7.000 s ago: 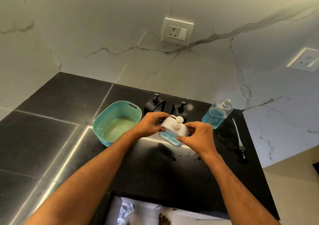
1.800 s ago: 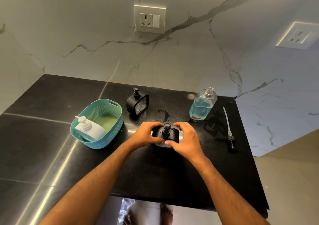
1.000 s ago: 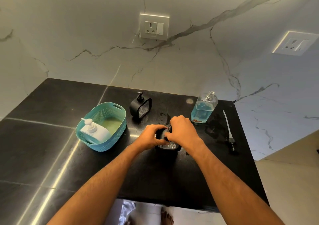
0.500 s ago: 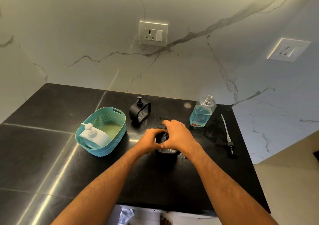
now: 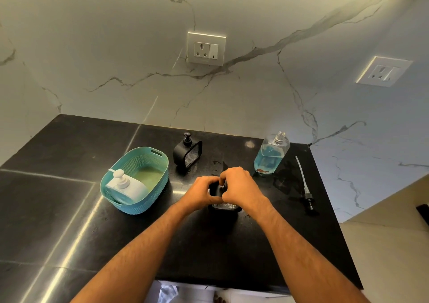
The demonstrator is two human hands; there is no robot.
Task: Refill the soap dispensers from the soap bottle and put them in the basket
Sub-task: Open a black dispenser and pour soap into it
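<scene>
A black soap dispenser (image 5: 224,206) stands on the black counter in front of me, mostly hidden by both hands. My left hand (image 5: 201,193) holds its body from the left. My right hand (image 5: 240,190) is closed over its pump top. A second black dispenser (image 5: 187,152) stands behind, untouched. The white dispenser (image 5: 125,187) lies in the teal basket (image 5: 160,163) at the left. The clear soap bottle (image 5: 271,155), uncapped and about half full of blue soap, stands at the back right.
The bottle's pump with its long tube (image 5: 304,187) lies on the counter at the right, near the counter's right edge. Wet marks spread around the bottle's base. Marble walls with sockets (image 5: 206,48) rise behind.
The white dispenser went from my hands into the basket. Both hands then took the black dispenser, and my right hand moved from its side onto the pump top.
</scene>
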